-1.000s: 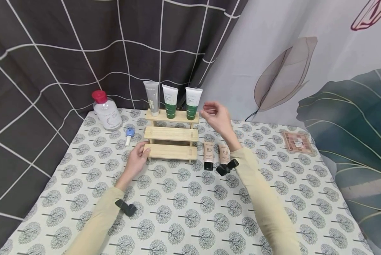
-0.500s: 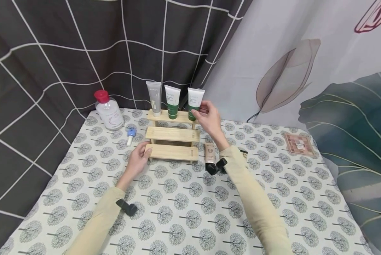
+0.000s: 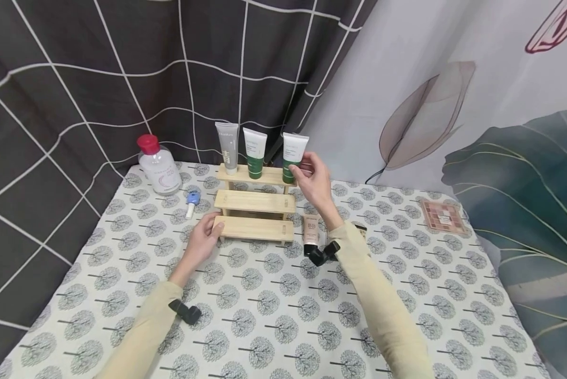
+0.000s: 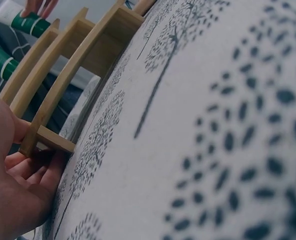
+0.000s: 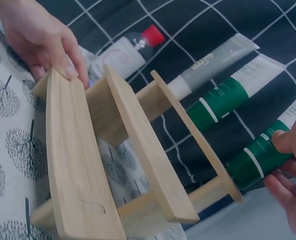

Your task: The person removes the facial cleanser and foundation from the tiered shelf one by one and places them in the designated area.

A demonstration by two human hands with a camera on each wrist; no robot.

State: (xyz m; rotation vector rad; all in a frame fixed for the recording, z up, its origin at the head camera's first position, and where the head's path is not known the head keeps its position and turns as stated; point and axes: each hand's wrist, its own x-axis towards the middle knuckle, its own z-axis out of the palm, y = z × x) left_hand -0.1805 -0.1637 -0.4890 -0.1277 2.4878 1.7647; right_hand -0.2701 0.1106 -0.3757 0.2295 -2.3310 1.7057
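A three-step wooden rack (image 3: 255,228) stands on the patterned cloth. My left hand (image 3: 201,239) grips the left end of its lowest step, thumb on top and fingers beneath, as the left wrist view also shows. On the top step stand a grey tube (image 3: 227,147), a white-and-green tube (image 3: 255,152) and, at the right end, a second white-and-green tube (image 3: 294,157). My right hand (image 3: 315,181) pinches that right tube by its green lower part between thumb and fingers; in the right wrist view its cap end (image 5: 245,170) is at the top step's end.
A red-capped bottle (image 3: 160,167) and a small blue-and-white item (image 3: 192,203) lie left of the rack, the bottle upright. Right of it lies a BB tube (image 3: 310,231), with another item partly under my right forearm. A pink checked palette (image 3: 444,217) is far right.
My right hand, beside the right tube a second ago, has moved left and taken hold of it. The tube has since shifted slightly right. My left hand keeps its grip on the rack.
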